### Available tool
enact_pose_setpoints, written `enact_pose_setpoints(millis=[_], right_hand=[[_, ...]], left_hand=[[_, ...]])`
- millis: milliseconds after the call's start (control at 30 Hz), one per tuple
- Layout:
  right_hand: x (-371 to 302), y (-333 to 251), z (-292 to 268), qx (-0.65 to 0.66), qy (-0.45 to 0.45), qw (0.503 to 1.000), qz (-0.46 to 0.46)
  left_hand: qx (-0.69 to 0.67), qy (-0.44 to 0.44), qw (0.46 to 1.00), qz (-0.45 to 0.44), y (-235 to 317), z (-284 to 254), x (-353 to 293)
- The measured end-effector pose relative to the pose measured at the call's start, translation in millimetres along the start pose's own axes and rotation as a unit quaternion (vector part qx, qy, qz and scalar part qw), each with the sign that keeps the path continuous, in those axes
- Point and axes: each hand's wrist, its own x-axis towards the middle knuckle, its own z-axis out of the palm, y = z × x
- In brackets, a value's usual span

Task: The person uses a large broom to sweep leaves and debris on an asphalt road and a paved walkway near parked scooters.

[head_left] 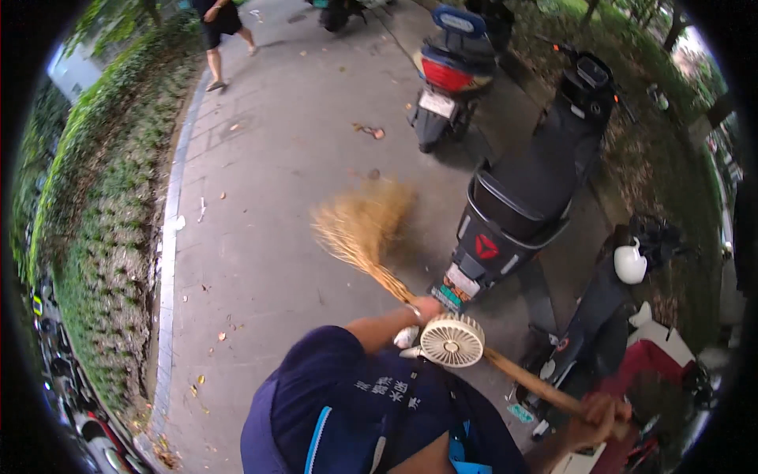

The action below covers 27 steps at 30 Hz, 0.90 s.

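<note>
I hold a long broom (533, 381) slantwise across my front. My left hand (427, 309) is closed around it just below the straw head, and my right hand (605, 419) is wrapped around the wooden handle near its far end at the lower right. The bundled straw bristles (367, 225) fan out over the grey pavement (276, 245) and are smeared by motion. Between the hands a small cream-coloured round fan (452, 341) is at my chest, covering part of the broom. A crumpled whitish item (406, 338) shows beside my left wrist.
A black scooter (513, 205) stands close right of the bristles, with a red-and-blue scooter (452, 75) beyond. Another scooter (596, 332) is near my right side. Dry leaves (369, 130) dot the pavement. A pale curb (167, 300) borders planting at left; a person (223, 31) walks far left.
</note>
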Motion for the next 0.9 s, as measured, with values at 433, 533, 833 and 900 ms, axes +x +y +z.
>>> enact_pose_setpoints(millis=[433, 533, 833, 900], right_hand=[[55.3, 79.0, 176.7, -0.060, 0.146, 0.987, 0.036], [28.2, 165.3, 284.2, -0.109, 0.135, 0.984, 0.048], [87.9, 228.0, 375.1, 0.059, 0.087, 0.987, 0.120], [102.3, 208.4, 391.6, 0.011, 0.115, 0.990, 0.086]], left_hand=[[0.097, 0.135, 0.983, 0.071, -110.2, -274.7, 78.4], [0.098, 0.138, 0.984, 0.052, -219.8, -308.7, 113.1], [0.092, 0.137, 0.986, 0.015, -324.3, -428.4, 51.5], [0.091, 0.139, 0.985, 0.036, -309.3, -468.8, 60.4]])
